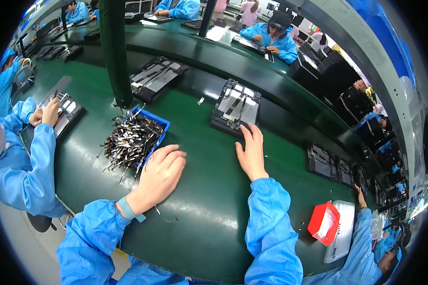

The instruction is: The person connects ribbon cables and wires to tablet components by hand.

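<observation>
over the green tabletop (204,190), right hand (252,154) spread open at a flat black-and-silver device (236,105), left hand (160,176) curled beside a blue plastic bin (164,124), grip unclear.

Tabletop (205,199) lies free centrally; leftward, the blue bin (165,127) (piled high) and post (114,52) obstruct.

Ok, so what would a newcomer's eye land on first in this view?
Probably the heap of thin dark strips overfilling the blue bin, just beyond the left hand. Next, the bright red box on the right side of the green table, and the opened black device at the right hand's fingertips.
</observation>
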`<state>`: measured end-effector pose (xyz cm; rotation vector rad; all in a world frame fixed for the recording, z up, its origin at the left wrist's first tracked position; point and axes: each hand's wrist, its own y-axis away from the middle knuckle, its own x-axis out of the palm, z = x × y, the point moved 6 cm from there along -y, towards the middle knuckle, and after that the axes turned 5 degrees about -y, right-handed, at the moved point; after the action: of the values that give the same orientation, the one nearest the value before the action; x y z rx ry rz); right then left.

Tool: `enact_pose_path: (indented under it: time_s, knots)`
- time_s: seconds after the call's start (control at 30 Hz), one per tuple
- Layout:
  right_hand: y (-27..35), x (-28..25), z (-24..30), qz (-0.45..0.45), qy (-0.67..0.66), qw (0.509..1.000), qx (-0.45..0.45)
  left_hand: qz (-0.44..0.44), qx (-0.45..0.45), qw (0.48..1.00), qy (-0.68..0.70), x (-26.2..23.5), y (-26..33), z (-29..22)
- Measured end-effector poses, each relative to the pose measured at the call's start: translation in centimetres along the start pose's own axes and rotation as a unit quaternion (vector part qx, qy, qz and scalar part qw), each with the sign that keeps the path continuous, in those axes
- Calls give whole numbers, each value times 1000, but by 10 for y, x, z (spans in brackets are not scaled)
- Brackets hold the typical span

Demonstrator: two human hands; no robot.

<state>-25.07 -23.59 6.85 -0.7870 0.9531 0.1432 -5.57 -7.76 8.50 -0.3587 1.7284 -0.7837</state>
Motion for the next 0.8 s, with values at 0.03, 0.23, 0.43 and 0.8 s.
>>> enact_pose_path:
  time_s: [0.03,0.23,0.43,0.8]
  knots:
    - [5,-2,18,4,-88,996,4,25,-22,997,64,0,0,5]
    - [66,7,91,320,-578,716,227,131,-70,903,404,5,-14,-1]
    - [100,-3,96,340,-652,611,293,211,-58,790,573,25,-5,-28]
    - [126,-25,61,73,-545,755,357,361,-275,584,674,50,58,-81]
